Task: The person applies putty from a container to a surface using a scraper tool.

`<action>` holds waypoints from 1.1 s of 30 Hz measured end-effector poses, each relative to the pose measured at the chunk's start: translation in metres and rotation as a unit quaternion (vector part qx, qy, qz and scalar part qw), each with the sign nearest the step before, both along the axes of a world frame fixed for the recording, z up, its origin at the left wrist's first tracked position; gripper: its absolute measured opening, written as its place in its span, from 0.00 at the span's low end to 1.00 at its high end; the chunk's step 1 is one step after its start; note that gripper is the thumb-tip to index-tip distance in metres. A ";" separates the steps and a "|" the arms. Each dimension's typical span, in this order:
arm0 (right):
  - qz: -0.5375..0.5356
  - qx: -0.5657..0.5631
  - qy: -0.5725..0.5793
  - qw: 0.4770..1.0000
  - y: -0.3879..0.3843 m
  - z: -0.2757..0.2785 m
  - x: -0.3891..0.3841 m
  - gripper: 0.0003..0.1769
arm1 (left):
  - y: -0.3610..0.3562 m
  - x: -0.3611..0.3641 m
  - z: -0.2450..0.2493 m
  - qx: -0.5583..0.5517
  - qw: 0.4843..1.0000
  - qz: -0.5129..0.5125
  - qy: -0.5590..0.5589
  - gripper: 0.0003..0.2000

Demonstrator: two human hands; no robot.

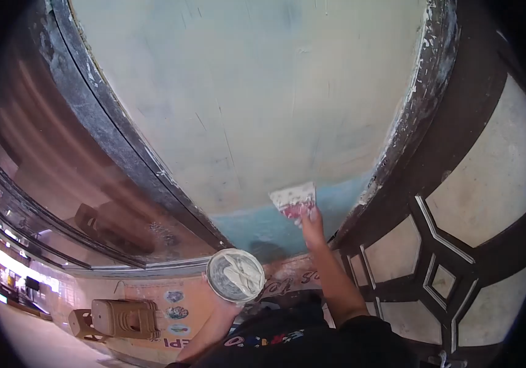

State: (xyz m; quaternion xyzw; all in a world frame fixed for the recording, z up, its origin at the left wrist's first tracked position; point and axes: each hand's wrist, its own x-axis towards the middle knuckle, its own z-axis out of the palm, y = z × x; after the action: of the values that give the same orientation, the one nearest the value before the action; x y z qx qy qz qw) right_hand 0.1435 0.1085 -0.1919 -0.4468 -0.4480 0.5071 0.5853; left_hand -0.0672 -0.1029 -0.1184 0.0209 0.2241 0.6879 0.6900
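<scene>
My right hand [311, 222] is closed on the handle of a putty knife [294, 195]. Its wide blade is smeared with white filler and a red part shows below that; it overlaps the lower part of a pale wall panel [275, 104]. A round tub [215, 279] rests in my left hand [221, 306], held low in front of my body. Whitish putty [246, 273] lies inside the tub, heaped toward one side. The fingers of my left hand are mostly hidden beneath it.
Dark frames with flaked white paint, one on the left [116, 116] and one on the right [419, 92], border the panel. Glass stands at left [48, 153]. Stacked brown plastic chairs [125, 319] sit lower left, by an orange printed banner [177, 313]. A patterned door [453, 264] is at right.
</scene>
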 end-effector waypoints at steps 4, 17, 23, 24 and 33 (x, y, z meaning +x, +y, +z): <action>-0.039 0.003 -0.038 0.999 0.027 -0.011 0.010 0.20 | 0.010 0.012 -0.005 0.026 0.997 -0.041 -0.063 0.44; -0.058 0.004 -0.062 0.996 0.027 0.018 0.063 0.15 | 0.023 0.061 0.000 -0.023 0.997 -0.064 -0.035 0.43; 0.011 -0.081 -0.107 0.991 -0.002 -0.041 0.105 0.16 | 0.033 0.089 0.003 -0.002 0.998 -0.053 -0.034 0.42; 0.013 -0.058 -0.087 0.994 -0.004 -0.038 0.115 0.17 | 0.038 0.093 0.003 0.002 0.998 -0.052 -0.035 0.42; -0.038 0.021 -0.039 0.998 0.069 0.038 0.145 0.18 | 0.046 0.142 -0.011 0.021 0.997 -0.056 -0.039 0.44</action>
State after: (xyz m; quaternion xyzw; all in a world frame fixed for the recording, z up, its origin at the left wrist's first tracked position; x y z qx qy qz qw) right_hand 0.2888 0.1776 -0.1540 -0.4707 -0.4636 0.4572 0.5953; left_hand 0.0749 -0.0567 -0.1298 0.0210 0.1813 0.6527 0.7353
